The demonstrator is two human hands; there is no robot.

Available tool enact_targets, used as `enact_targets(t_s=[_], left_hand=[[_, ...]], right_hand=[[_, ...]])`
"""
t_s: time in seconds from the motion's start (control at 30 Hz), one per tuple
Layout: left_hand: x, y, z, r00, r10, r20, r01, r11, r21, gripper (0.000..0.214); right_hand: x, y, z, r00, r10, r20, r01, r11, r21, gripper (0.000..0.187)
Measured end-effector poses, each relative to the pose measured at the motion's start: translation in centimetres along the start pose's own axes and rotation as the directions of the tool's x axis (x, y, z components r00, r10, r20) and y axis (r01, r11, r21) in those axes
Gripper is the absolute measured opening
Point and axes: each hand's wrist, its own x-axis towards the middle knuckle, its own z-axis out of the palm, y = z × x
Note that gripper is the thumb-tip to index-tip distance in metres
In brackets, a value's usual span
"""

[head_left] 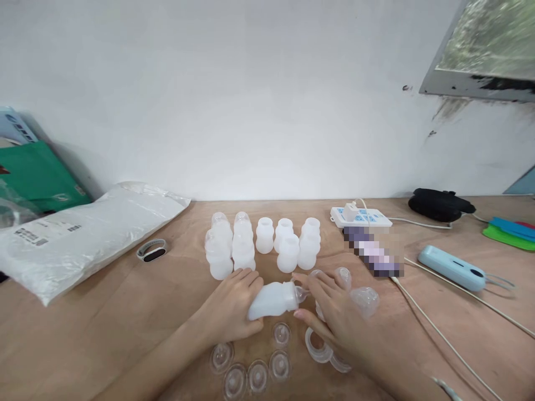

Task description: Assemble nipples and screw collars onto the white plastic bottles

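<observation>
My left hand [232, 306] is wrapped round a white silicone bottle [273, 299] that lies on its side on the wooden table [125, 312]. My right hand [334, 314] pinches a clear part at the bottle's neck [300, 294] with its fingertips. Behind the hands stand several more white bottles [267, 242], some of them capped. Several clear nipples [251, 373] lie in front of my left hand. Clear rings [324, 351] lie under my right hand, and clear caps [363, 301] sit just to its right.
A large white plastic bag [83, 234] lies at the left with a smart band [151, 250] beside it. A power strip [361, 217], cables [438, 328], a blue device [453, 268] and a black pouch [438, 205] fill the right side.
</observation>
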Motion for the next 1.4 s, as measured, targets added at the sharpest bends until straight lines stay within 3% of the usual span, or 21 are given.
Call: enact_targets(t_s=[0.07, 0.2, 0.27, 0.4, 0.53, 0.63, 0.77, 0.83, 0.97, 1.2, 1.4], left_hand=[[0.1, -0.4, 0.0, 1.0, -0.004, 0.007, 0.004, 1.0, -0.028, 0.023], [0.2, -0.7, 0.6, 1.0, 0.004, 0.006, -0.004, 0.998, -0.06, 0.021], [0.2, -0.7, 1.0, 1.0, 0.005, -0.004, -0.005, 0.997, -0.078, 0.021], [0.3, -0.7, 1.4, 1.0, 0.003, -0.019, -0.005, 0.995, -0.104, 0.022], [0.2, -0.7, 1.4, 0.999, -0.013, -0.035, 0.009, 0.992, -0.125, 0.021], [0.1, -0.7, 1.4, 0.998, -0.029, -0.051, 0.021, 0.989, -0.147, 0.02], [0.0, -0.7, 1.5, 0.996, -0.043, -0.072, 0.03, 0.984, -0.175, 0.02], [0.1, -0.7, 1.6, 0.995, -0.045, -0.083, 0.029, 0.982, -0.184, 0.019], [0.2, -0.8, 2.1, 0.994, -0.035, -0.107, 0.014, 0.981, -0.192, 0.02], [0.2, -1.0, 2.9, 0.99, -0.009, -0.144, -0.024, 0.974, -0.225, 0.024], [0.2, -1.1, 3.0, 0.985, -0.011, -0.174, -0.037, 0.962, -0.271, 0.023]], right_hand=[[0.1, 0.8, -0.6, 0.999, -0.018, -0.047, 0.013, 0.995, -0.1, 0.028], [0.3, 2.7, -1.7, 0.992, 0.055, -0.113, -0.095, 0.914, -0.395, 0.026], [0.2, 3.4, -1.8, 0.995, 0.08, -0.062, -0.1, 0.863, -0.496, 0.022], [0.0, 3.6, -1.2, 0.995, 0.033, 0.09, 0.02, 0.845, -0.534, 0.02], [0.0, 3.2, -1.0, 0.996, 0.032, 0.078, 0.009, 0.878, -0.478, 0.031], [0.2, 3.1, -1.8, 0.997, 0.029, -0.076, -0.058, 0.905, -0.421, 0.025], [0.5, 2.7, -3.1, 0.95, 0.037, -0.309, -0.119, 0.961, -0.249, 0.021], [0.6, 2.3, -3.3, 0.953, 0.046, -0.299, -0.086, 0.989, -0.122, 0.019], [0.5, 1.6, -2.2, 0.988, -0.001, -0.157, 0.009, 0.999, 0.054, 0.018], [-0.3, 0.7, -0.8, 0.977, 0.042, -0.21, 0.004, 0.977, 0.214, 0.02], [-0.1, 0.5, -0.6, 0.972, 0.038, -0.233, 0.018, 0.973, 0.23, 0.018]])
